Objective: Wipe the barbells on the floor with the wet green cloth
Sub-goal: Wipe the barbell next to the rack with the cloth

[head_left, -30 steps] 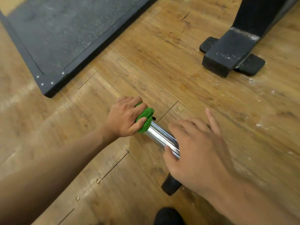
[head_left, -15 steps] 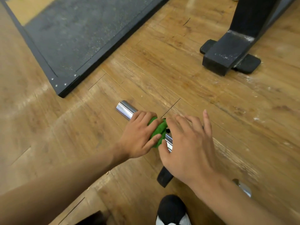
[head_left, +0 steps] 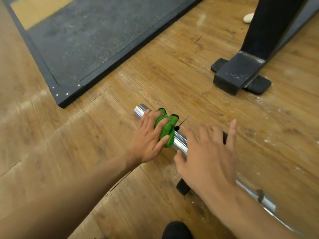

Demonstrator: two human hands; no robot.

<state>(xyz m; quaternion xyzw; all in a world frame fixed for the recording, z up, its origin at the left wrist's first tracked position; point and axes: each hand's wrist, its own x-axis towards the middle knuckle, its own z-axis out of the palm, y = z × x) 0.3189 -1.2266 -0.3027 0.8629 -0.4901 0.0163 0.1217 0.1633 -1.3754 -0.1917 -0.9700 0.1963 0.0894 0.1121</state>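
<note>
On the wooden floor (head_left: 103, 152), under both hands, lies the barbell (head_left: 180, 144), chrome and shiny, its blunt end poking out just beyond the left hand (head_left: 148, 140). That hand curls its fingers over the green cloth (head_left: 168, 130), bunched up and pressed onto the sleeve. Just beside it, the right hand (head_left: 205, 152) spreads straight fingers over the bar, thumb on the near side; blur hides whether it touches. Farther beyond the left hand lies a black mat (head_left: 86, 49).

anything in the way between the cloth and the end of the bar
Nothing visible: the left hand grips the cloth on the bar, and only bare chrome lies between it and the end.
</note>
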